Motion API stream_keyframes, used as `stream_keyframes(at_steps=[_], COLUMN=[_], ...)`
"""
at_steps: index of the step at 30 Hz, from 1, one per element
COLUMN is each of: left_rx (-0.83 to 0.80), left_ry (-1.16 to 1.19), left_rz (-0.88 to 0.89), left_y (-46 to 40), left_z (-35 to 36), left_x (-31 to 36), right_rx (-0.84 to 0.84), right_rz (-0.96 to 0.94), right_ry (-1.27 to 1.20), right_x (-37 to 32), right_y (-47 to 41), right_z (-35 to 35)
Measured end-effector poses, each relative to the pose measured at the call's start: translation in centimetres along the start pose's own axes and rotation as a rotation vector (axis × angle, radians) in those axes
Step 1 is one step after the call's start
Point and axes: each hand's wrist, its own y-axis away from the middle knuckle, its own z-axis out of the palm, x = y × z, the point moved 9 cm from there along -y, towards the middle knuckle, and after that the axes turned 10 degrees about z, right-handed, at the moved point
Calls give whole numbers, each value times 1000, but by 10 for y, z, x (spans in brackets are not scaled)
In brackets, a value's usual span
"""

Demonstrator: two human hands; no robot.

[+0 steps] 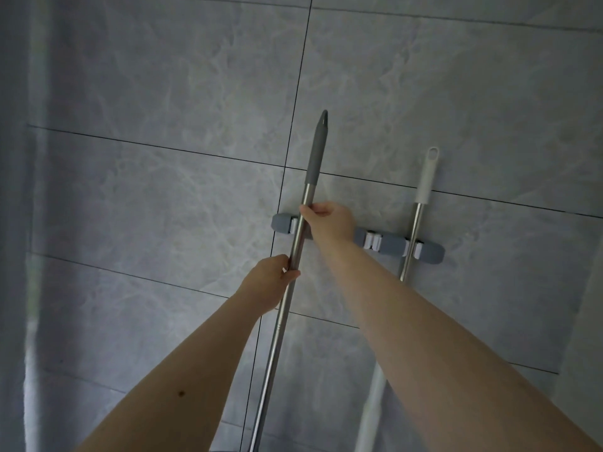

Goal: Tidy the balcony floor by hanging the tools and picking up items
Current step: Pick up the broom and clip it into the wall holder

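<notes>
A long steel pole with a grey cap (314,158) stands nearly upright in front of the tiled wall. My left hand (268,282) grips its shaft low down, and my right hand (328,220) holds it higher, right at the left clip of the grey wall rack (390,244). The pole lies over that left clip; I cannot tell whether it is snapped in. A second steel pole with a white cap (424,184) hangs in the rack's right clip. The middle clip (372,240) holds nothing. The heads of both tools are out of view.
Grey marbled wall tiles (163,93) with dark grout lines fill the view. A pale curtain or wall edge (19,223) runs down the left side. The white lower part of the hung tool (372,409) passes behind my right forearm.
</notes>
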Motion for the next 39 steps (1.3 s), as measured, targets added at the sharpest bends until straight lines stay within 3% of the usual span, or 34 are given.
stream_keyframes(at_steps=[12,25,31,37,39], left_rx=[-52,-93,-186,-145,-129], left_ry=[-21,-8,-93,-224,-286], left_rz=[77,79,52,43,42], left_y=[-45,-52,-56,-59,-61], left_z=[8,12,11,10,12], left_x=[-31,-30,-30,-33,-33], right_rx=[83,-63,-128,-161,-112], right_rz=[-55,-124,-163,-158,-183], right_ry=[228,286,434,566,711], right_x=[-9,-14,-20,-24,-22], right_y=[-31,-45,-44,-44,-44], right_z=[20,20,26,28,27])
